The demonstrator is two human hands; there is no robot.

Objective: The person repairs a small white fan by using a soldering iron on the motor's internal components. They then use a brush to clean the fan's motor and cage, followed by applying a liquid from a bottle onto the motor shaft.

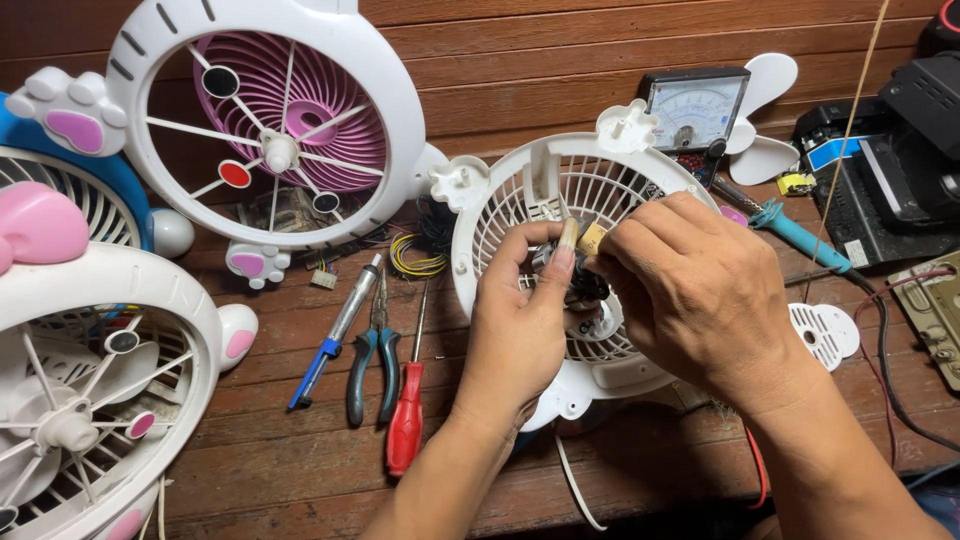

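Hands meet over the white fan housing (500, 190): left hand (520, 320) and right hand (690, 290) both pinch a small dark motor part (580, 262) between them, at one o'clock from the left palm.

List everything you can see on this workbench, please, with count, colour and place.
Fan grille: one, white, centre, under the hands.
Small part: one, dark with tan tips, pinched between both hands; kind unclear.
Fan housing with pink blades: one, white, top left.
Other fans: two, one white and pink at lower left, one blue-rimmed at the left edge.
Pliers: one, teal handles, left of centre.
Red screwdriver: one, beside the pliers.
Blue-tipped tool: one, silver, left of the pliers.
Analog meter: one, black, top right.
Soldering iron: one, teal handle, right.
Wire coil: one, yellow, centre.
Left hand: on the part.
Right hand: on the part.
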